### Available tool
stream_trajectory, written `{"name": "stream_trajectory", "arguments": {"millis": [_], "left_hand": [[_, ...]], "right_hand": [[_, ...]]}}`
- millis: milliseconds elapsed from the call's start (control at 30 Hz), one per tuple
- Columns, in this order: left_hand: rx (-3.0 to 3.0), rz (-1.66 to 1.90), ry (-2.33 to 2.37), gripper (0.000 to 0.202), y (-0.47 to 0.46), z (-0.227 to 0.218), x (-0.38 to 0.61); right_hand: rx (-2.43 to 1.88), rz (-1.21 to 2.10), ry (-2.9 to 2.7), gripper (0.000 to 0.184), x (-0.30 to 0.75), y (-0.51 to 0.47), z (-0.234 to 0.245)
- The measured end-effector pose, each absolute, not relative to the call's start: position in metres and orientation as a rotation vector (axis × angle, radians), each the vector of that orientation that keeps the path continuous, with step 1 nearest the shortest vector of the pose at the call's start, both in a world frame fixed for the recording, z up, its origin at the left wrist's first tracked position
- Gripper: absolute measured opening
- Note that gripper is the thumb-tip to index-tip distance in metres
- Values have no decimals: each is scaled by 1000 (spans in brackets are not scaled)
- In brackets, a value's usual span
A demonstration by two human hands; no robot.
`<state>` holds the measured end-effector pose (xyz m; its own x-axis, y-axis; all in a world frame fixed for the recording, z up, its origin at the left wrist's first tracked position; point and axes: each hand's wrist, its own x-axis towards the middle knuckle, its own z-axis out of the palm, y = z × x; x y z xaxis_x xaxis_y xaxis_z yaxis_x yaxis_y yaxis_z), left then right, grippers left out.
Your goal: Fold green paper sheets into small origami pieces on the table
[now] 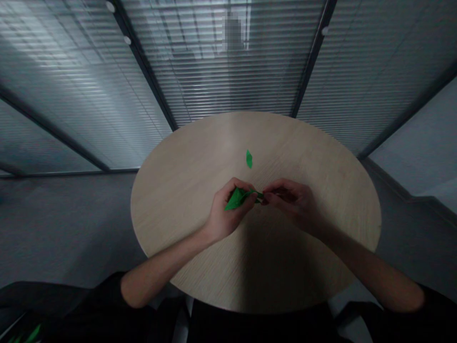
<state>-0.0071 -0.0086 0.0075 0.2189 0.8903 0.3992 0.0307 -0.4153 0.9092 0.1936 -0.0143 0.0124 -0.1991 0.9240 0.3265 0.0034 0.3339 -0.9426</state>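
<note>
Over the middle of a round light-wood table (185,209), both my hands hold one folded piece of green paper (238,197). My left hand (228,209) is closed around its wider, pointed end. My right hand (293,197) pinches the narrow tip at the other end with its fingertips. A second, small folded green paper shape (249,158) lies alone on the table a little beyond my hands.
Glass walls with closed slatted blinds (221,71) and dark frames stand right behind the table. Grey floor lies to the left and right. Something green (30,335) shows at the bottom left corner, partly cut off.
</note>
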Motion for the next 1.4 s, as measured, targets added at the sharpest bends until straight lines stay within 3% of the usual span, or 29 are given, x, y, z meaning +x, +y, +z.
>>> {"name": "stream_trajectory", "arguments": {"millis": [1400], "left_hand": [[1675,1282,801,7,-7,7,-10]], "right_hand": [[-932,1202,-1530,23,194,-12,11]]}}
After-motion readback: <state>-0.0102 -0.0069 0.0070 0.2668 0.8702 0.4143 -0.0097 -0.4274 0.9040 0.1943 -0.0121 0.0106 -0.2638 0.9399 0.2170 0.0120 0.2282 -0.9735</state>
